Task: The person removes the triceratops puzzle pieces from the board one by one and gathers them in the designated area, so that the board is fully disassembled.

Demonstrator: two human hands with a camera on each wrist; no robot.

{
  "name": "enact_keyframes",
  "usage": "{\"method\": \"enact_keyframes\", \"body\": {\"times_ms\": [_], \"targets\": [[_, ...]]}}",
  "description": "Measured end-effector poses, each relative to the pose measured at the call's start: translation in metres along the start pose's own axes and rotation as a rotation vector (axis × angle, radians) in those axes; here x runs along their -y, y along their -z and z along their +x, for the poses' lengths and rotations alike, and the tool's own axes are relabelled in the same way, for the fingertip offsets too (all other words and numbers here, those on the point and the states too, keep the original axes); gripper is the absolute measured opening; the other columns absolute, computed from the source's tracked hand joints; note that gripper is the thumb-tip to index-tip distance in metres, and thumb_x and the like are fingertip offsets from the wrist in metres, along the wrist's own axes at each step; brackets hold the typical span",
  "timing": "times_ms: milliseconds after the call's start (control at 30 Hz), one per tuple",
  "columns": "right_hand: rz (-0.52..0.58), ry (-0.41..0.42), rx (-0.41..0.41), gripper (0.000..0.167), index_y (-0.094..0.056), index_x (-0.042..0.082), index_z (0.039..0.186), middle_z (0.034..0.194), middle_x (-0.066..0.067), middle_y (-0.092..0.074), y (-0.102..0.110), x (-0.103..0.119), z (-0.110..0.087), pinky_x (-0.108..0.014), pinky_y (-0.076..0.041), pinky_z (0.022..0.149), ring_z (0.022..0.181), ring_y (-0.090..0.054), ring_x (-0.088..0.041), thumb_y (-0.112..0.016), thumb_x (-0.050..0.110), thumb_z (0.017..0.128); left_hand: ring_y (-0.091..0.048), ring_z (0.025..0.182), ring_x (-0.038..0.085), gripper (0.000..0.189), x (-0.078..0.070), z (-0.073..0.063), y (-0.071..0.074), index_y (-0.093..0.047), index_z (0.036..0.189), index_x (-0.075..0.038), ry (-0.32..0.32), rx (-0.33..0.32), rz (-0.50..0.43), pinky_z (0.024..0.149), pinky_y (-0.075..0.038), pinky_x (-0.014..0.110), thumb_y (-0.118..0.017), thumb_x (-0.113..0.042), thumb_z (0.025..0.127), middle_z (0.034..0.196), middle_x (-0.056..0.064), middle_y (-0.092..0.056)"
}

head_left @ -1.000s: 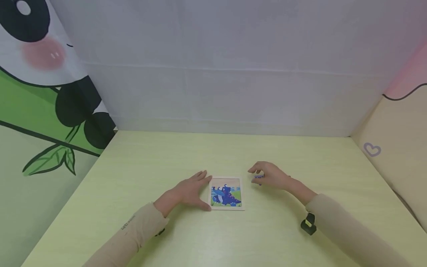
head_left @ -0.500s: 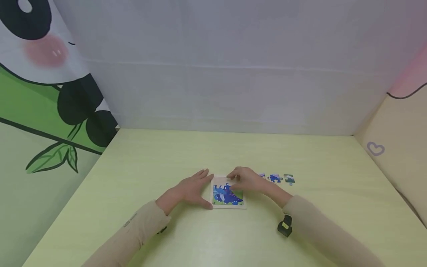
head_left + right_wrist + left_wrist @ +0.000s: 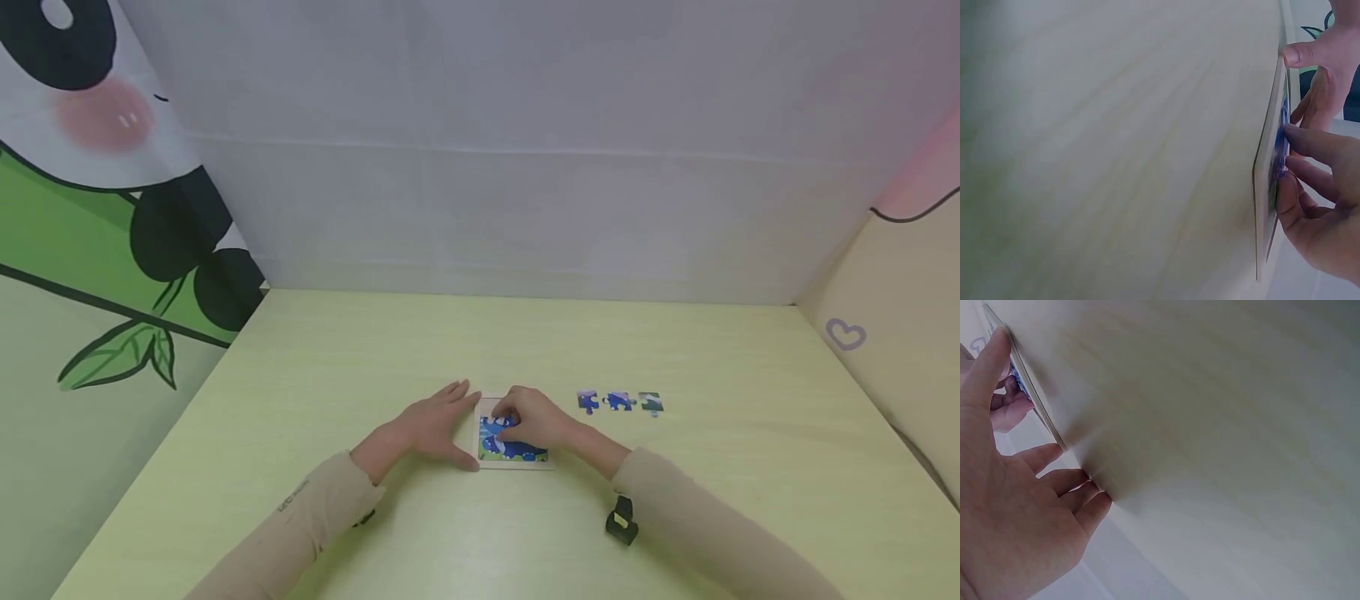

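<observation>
Shifted toward eight o'clock, the right hand [image 3: 532, 418] curls over dinosaur pieces [image 3: 517, 452] in the tray [image 3: 517, 466]; whether it pinches one I cannot tell. Left hand [image 3: 427, 429], spread, touches the tray's nine-o'clock edge. Three loose pieces [image 3: 618, 402] lie between two and three.

A pale backdrop [image 3: 510, 167] rises behind the table [image 3: 360, 350], painted leaves [image 3: 108, 360] at left.

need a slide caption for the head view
Left hand at the edge of a framed puzzle, right hand over it, three loose pieces alongside.
</observation>
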State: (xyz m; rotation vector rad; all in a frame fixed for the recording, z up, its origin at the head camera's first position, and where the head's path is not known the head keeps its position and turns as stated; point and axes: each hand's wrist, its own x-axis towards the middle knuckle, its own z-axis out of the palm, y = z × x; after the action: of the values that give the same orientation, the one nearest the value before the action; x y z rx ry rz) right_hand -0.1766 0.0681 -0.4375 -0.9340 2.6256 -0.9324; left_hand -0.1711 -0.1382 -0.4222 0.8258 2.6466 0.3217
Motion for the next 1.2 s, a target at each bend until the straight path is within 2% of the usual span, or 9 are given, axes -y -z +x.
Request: {"method": "enact_keyframes", "body": {"times_ms": [333, 567, 867, 1200], "targets": [[-0.044, -0.021, 0.031, 0.022, -0.065, 0.003, 0.094, 0.080, -0.001, -0.057, 0.0019, 0.0057, 0.0045, -0.021, -0.044, 0.063, 0.071, -0.049, -0.010, -0.073, 0.012, 0.076, -0.011, 0.138, 0.028, 0.102, 0.0033, 0.0013, -0.0015, -0.027, 0.144, -0.011, 0.005, -0.004, 0.013, 0.102, -0.031, 0.048, -0.071, -0.059, 0.065, 0.150, 0.014, -0.015], [-0.035, -0.058, -0.007, 0.024, -0.064, 0.004, 0.097, 0.081, 0.001, -0.058, 0.0008, 0.0081, 0.0011, -0.023, -0.046, 0.068, 0.073, -0.051, -0.010, -0.073, 0.013, 0.076, -0.011, 0.138, 0.027, 0.102, 0.0020, 0.0009, -0.0002, -0.027, 0.144, -0.012, 0.006, -0.003, 0.015, 0.103, -0.031, 0.047, -0.071, -0.059, 0.065, 0.150, 0.013, -0.015], [-0.021, -0.004, -0.043, 0.028, -0.065, 0.001, 0.101, 0.086, -0.001, -0.062, 0.0002, 0.0078, -0.0042, -0.023, -0.048, 0.069, 0.076, -0.055, -0.010, -0.073, 0.011, 0.075, -0.012, 0.138, 0.028, 0.102, 0.0005, 0.0003, 0.0009, -0.027, 0.144, -0.010, -0.004, 0.001, 0.021, 0.103, -0.031, 0.047, -0.071, -0.058, 0.065, 0.150, 0.014, -0.015], [0.026, 0.000, -0.029, 0.030, -0.066, 0.000, 0.102, 0.086, -0.002, -0.062, 0.0009, 0.0066, -0.0037, -0.020, -0.047, 0.065, 0.075, -0.055, -0.011, -0.074, 0.008, 0.074, -0.011, 0.138, 0.027, 0.102, 0.0006, 0.0006, -0.0003, -0.026, 0.144, -0.012, 0.013, 0.010, 0.024, 0.104, -0.030, 0.047, -0.070, -0.059, 0.065, 0.150, 0.012, -0.015]]}}
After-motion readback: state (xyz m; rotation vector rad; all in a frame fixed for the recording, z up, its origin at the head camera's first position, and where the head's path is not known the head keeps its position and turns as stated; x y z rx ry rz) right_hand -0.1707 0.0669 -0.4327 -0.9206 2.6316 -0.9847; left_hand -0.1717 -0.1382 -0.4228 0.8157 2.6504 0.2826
